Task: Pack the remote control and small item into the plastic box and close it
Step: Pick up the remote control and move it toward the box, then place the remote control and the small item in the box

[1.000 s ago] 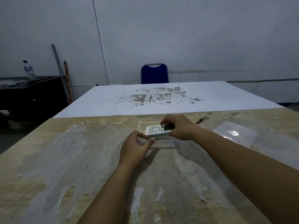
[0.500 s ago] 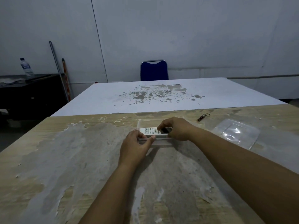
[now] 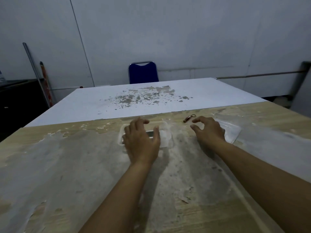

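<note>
A clear plastic box (image 3: 165, 134) sits on the worn wooden table (image 3: 67, 165) in front of me. The remote control (image 3: 150, 133) lies inside it, mostly hidden under my left hand (image 3: 140, 142), which hovers spread over the box's left part. My right hand (image 3: 208, 130) is to the right of the box, fingers apart and empty, just short of the small metal keychain item (image 3: 188, 118). The clear lid (image 3: 230, 132) lies flat under and beyond my right hand.
A white table (image 3: 134, 100) with a stained patch adjoins the far edge. A blue chair (image 3: 143, 72) stands behind it. Poles (image 3: 38, 76) lean on the wall at left, beside a dark cabinet (image 3: 16, 98).
My right hand let go of the remote, which now lies in the box, and moved right towards the keychain. My left hand shifted from the box's edge to above it.
</note>
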